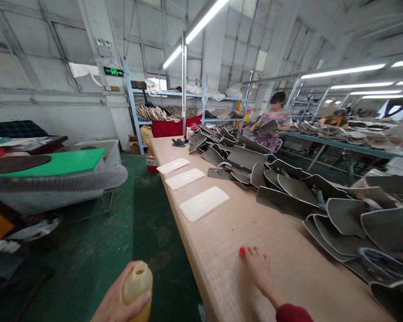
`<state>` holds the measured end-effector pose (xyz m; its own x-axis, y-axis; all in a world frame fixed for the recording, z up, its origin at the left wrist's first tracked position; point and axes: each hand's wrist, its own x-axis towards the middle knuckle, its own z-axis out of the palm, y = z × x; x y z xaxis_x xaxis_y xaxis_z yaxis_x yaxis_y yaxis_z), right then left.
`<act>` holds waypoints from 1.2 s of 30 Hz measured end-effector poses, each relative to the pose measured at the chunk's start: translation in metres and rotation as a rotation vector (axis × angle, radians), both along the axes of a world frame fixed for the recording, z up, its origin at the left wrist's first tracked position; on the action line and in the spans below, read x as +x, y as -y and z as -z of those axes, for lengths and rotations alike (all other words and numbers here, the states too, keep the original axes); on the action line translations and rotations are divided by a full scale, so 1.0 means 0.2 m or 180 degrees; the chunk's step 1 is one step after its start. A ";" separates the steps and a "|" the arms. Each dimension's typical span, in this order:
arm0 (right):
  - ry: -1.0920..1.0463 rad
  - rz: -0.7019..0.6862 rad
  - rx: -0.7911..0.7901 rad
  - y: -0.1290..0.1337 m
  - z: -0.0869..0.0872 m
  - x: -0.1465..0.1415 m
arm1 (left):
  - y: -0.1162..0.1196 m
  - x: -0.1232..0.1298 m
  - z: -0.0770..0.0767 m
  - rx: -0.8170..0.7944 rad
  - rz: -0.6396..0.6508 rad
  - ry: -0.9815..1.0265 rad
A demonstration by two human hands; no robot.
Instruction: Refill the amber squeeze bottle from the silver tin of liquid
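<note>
One open bottle point(137, 288) is risking a spill should the left hand point(116, 297), gripping it, tilt; the right hand point(259, 268) is touching a red piece point(242, 251), grasp unclear.

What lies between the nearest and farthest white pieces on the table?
The middle white piece, with bare tabletop on either side, as the head view shows.

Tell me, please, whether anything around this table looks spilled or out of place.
Only the gray panels look untidy, heaped at all angles on the right of the table; the bottle is uncapped, but no spill shows.
</note>
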<state>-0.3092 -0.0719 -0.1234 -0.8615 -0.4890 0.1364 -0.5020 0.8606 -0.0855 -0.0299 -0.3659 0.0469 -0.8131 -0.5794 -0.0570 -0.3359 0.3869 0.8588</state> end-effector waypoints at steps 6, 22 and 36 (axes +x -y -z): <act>0.0131 -0.0169 -0.0062 0.02 -0.04 -0.07 | 0.03 0.02 0.05 -0.0043 -0.0118 0.0025; -0.0442 0.0576 -0.1136 -0.04 -0.17 -0.24 | 0.04 -0.08 -0.07 0.0532 0.0491 -0.0368; 0.0177 -0.1421 -0.2662 1.33 -0.51 0.13 | 0.84 -0.20 0.04 0.0548 0.0192 -0.0889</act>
<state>-0.2824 -0.3372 -0.0211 -0.6345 -0.5372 0.5558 -0.7465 0.2391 -0.6210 -0.0697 -0.5334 0.0393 -0.8435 -0.5311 0.0801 -0.0592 0.2402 0.9689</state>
